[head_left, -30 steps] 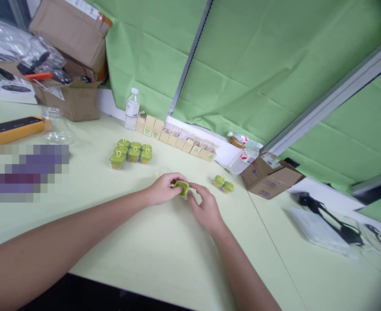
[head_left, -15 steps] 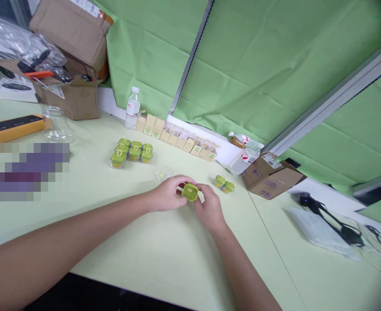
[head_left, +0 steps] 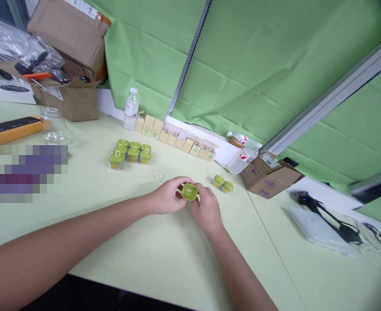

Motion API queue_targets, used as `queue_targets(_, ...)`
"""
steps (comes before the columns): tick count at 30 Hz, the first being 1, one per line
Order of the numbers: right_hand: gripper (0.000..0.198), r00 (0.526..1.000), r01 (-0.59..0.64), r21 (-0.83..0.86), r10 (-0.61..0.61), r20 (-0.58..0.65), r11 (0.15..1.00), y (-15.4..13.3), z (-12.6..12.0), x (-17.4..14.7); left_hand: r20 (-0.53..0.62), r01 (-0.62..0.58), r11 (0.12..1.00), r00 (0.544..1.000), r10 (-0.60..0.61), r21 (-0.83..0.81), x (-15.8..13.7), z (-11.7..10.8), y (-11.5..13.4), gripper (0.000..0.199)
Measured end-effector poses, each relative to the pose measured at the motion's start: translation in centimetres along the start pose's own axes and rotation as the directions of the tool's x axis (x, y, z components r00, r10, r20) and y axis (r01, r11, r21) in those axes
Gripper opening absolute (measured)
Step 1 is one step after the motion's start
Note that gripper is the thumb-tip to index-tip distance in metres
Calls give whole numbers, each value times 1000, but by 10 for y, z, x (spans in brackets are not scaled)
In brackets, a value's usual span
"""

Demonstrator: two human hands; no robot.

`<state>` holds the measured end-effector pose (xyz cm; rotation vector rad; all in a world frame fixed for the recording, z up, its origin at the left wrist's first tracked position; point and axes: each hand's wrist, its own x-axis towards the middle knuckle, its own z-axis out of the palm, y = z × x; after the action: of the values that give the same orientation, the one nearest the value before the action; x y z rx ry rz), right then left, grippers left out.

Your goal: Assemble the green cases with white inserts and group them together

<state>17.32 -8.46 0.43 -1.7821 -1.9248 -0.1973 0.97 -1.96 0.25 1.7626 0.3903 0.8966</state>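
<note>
Between both hands is a small square green lid [head_left: 189,191], its recessed face turned up toward me. My left hand [head_left: 170,195] grips its left edge with bent fingers and thumb. On the other side my right hand [head_left: 207,208] pinches the right edge. Just beyond the left hand lies a small clear plastic piece [head_left: 162,174], perhaps a container body. Several lidded green containers [head_left: 133,154] stand grouped at the back left. Two more such containers [head_left: 222,183] sit behind the right hand.
A row of small cardboard boxes [head_left: 174,137] lines the back, beside an upright water bottle [head_left: 131,109]. Bottles lie near a carton [head_left: 269,175] at the right. A glass jar [head_left: 55,127] and an orange-black bar [head_left: 14,128] are on the left. Cables [head_left: 335,218] lie far right.
The view has shifted slightly. Both hands keep hold of the green lid, which is tilted a little differently; nothing else has visibly moved.
</note>
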Motion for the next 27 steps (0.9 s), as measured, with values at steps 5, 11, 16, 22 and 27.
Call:
queue_targets(5,27,1000,-24,-55,25,8,998,-8,3,-1,3,-139,945,989,145,297,-3,1,-6,45)
queue_targets(11,22,1000,-11,-71,10,-12,997,-12,1,-3,43,-145,872,989,142,467,-1,-4,-8,39)
queue_targets(16,11,996,-27,274,50,-76,961,-6,-6,-1,-52,-150,910,982,184,387,3,-11,-3,35)
queue_targets(22,11,985,-14,532,102,-136,847,-5,-4,0,-111,-6,994,994,18,107,7,-16,-9,47)
queue_targets(27,14,979,127,423,-44,-200,897,-5,-9,-1,-52,53,991,997,-60,-123,9,-18,-16,53)
